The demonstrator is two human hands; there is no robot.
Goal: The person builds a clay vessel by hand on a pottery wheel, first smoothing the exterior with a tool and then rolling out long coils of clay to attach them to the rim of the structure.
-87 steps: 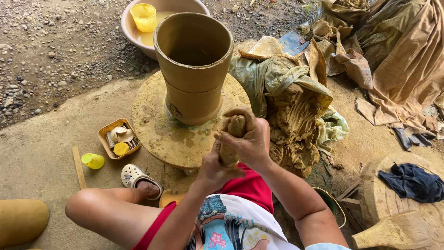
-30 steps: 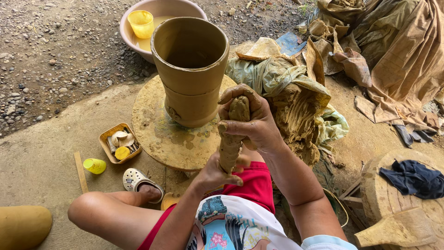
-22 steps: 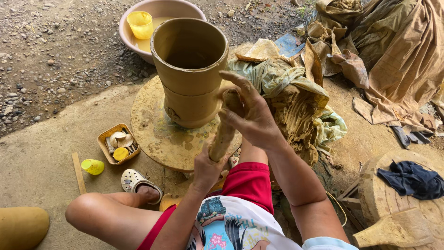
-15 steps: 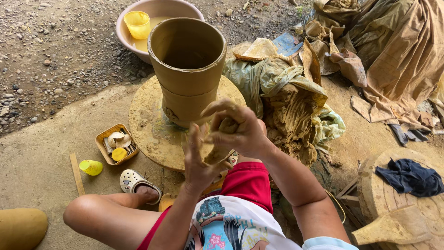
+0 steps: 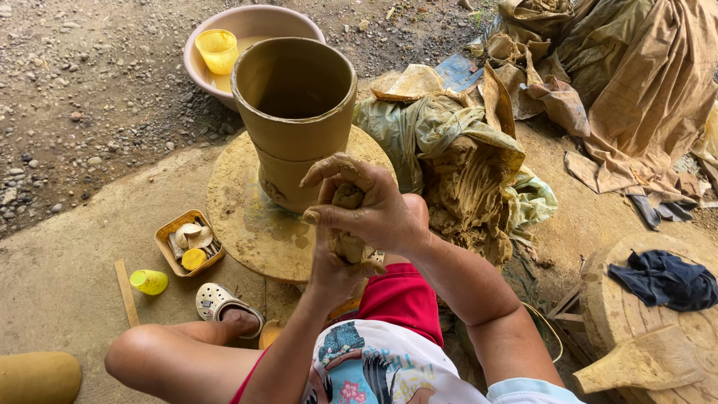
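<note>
Both hands are wrapped around a roll of clay (image 5: 348,224), which is held in front of the body, just this side of the tall clay vessel (image 5: 295,112). The right hand (image 5: 370,209) is closed over the top of the roll, its fingers curled round it, and the left hand (image 5: 336,273) is closed about its lower part from beneath, so each grip is shut on the same piece. The roll is held nearly upright, its long axis running from the left hand below up to the right hand above, with the upper end tipped slightly toward the vessel.

A heap of clay-smeared plastic sheeting and cloth (image 5: 464,164) is piled to the right, close beside the hands. The vessel stands upright with its mouth open, on a round turning disc (image 5: 239,224) set on the ground, and fills the space directly beyond the hands. A wooden stump (image 5: 643,299) carrying a dark rag (image 5: 662,277) and a wooden paddle (image 5: 636,366) is seen at the lower right. A pink basin (image 5: 254,22) holding a yellow cup (image 5: 217,49) lies behind the vessel. A small square tray of tools (image 5: 187,239), a yellow bottle (image 5: 149,282) and a flat wooden stick (image 5: 126,292) lie to the left of the disc.
</note>
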